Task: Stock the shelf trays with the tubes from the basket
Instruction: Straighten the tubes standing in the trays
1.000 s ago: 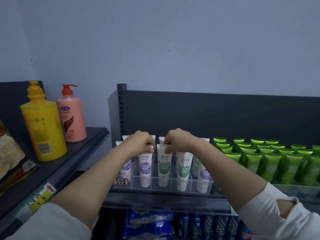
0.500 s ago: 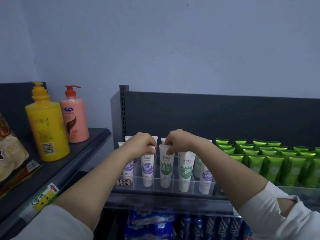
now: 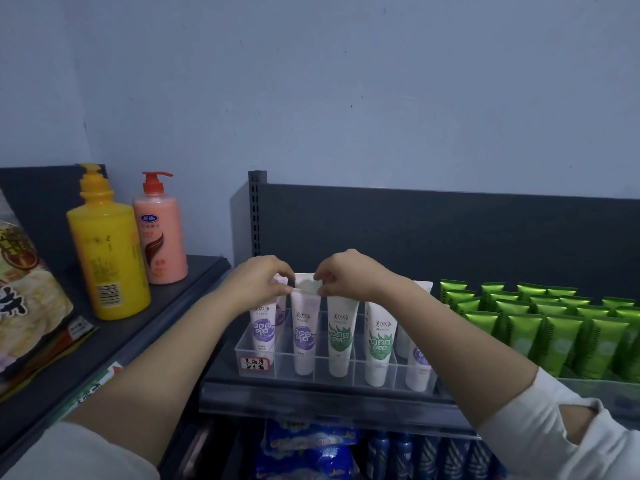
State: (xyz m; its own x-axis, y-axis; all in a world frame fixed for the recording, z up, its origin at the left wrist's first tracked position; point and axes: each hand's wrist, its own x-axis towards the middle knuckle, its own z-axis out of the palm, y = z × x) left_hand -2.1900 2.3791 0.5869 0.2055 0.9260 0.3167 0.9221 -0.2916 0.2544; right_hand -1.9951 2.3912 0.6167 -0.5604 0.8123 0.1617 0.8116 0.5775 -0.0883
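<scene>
Both hands pinch the flat top seam of one tube (image 3: pixel 304 336), a white one with a purple label. The left hand (image 3: pixel 258 282) takes the seam's left corner between thumb and forefinger, and the right hand (image 3: pixel 349 275) takes its right corner the same way. The other fingers of each hand are curled.

The tube stands upright, cap down, in the front row of the clear tray (image 3: pixel 346 370), in the second compartment from the tray's left end. Its cap looks to be on or close to the tray floor, but I cannot tell whether it touches.

The tray sits at the shelf's (image 3: pixel 311 398) front edge, near its left end. A handwritten label (image 3: pixel 254 363) is stuck at the tray's front left corner. More white tubes (image 3: pixel 379 344) fill the compartments on either side: one purple to the left, two with green leaves to the right, and another purple at the tray's right end. More stand in the row behind.

Green tubes (image 3: pixel 554 329) pack a second tray towards the right end of the shelf. On the neighbouring shelf to the left stand a yellow bottle (image 3: pixel 107 244) and a pink bottle (image 3: pixel 161 230), side by side, with a bag (image 3: pixel 20 289) nearer the front edge. Blue packs (image 3: pixel 306 448) lie on the level below.
</scene>
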